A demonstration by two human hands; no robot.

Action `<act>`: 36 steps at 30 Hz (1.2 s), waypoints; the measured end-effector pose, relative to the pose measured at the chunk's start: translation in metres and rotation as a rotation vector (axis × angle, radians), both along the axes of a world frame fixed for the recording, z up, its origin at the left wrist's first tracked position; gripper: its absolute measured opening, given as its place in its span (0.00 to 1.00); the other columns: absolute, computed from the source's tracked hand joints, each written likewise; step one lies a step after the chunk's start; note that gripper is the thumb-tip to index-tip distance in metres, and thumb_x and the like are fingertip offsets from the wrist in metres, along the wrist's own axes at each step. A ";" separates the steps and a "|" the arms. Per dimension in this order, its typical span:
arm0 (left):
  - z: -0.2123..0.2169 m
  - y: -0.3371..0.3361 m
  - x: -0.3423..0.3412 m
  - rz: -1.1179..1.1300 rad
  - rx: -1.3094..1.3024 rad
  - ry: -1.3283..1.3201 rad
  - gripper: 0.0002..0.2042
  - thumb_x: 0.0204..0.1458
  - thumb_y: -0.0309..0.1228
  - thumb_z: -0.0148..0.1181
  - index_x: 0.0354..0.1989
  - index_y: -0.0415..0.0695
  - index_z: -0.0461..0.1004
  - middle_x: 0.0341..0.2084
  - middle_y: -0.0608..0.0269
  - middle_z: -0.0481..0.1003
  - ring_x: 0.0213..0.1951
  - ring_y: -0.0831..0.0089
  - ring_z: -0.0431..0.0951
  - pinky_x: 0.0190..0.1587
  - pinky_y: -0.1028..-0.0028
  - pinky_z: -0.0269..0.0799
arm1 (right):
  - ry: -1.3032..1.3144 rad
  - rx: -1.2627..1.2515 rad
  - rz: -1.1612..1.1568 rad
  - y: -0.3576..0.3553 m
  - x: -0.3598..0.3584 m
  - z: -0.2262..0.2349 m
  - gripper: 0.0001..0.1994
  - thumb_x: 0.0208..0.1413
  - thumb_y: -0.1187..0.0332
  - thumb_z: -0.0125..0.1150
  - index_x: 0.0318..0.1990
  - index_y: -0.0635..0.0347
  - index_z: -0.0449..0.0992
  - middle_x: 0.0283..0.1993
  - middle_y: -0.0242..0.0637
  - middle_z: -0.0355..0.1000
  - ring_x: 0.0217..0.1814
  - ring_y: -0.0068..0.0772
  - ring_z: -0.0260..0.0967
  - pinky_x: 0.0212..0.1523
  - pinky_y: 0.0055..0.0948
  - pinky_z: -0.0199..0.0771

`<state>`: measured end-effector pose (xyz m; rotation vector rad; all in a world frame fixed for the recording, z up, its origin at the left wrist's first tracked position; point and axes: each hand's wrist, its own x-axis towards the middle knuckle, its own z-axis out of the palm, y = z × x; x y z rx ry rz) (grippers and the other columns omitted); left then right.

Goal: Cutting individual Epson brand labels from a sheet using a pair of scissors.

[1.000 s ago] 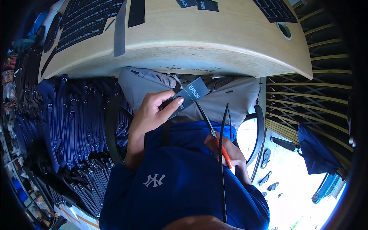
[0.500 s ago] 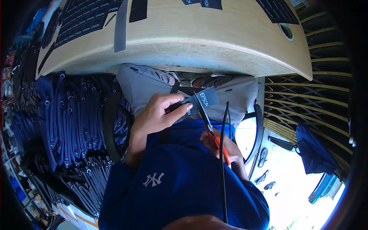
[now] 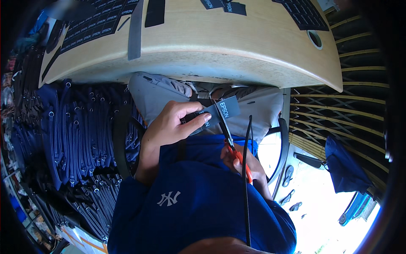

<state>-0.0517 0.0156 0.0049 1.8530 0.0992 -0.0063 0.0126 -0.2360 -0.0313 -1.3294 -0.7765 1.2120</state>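
Over those grey trousers I see the left hand pinching a dark label strip between thumb and fingers, the right hand with fingers clamped round orange-handled scissors, blades lying across the strip.

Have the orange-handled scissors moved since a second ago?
Yes. Judged against the table, the scissors in the right hand have moved forward, nearer its front edge, and slightly left.
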 end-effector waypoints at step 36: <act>0.083 0.087 0.126 -0.199 0.156 -0.121 0.15 0.55 0.31 0.56 0.21 0.34 0.66 0.13 0.65 0.59 0.22 0.85 0.55 0.22 0.75 0.55 | 0.216 0.080 -0.151 0.080 0.080 0.043 0.23 0.62 0.48 0.42 0.30 0.63 0.63 0.15 0.31 0.59 0.09 0.18 0.56 0.08 0.17 0.54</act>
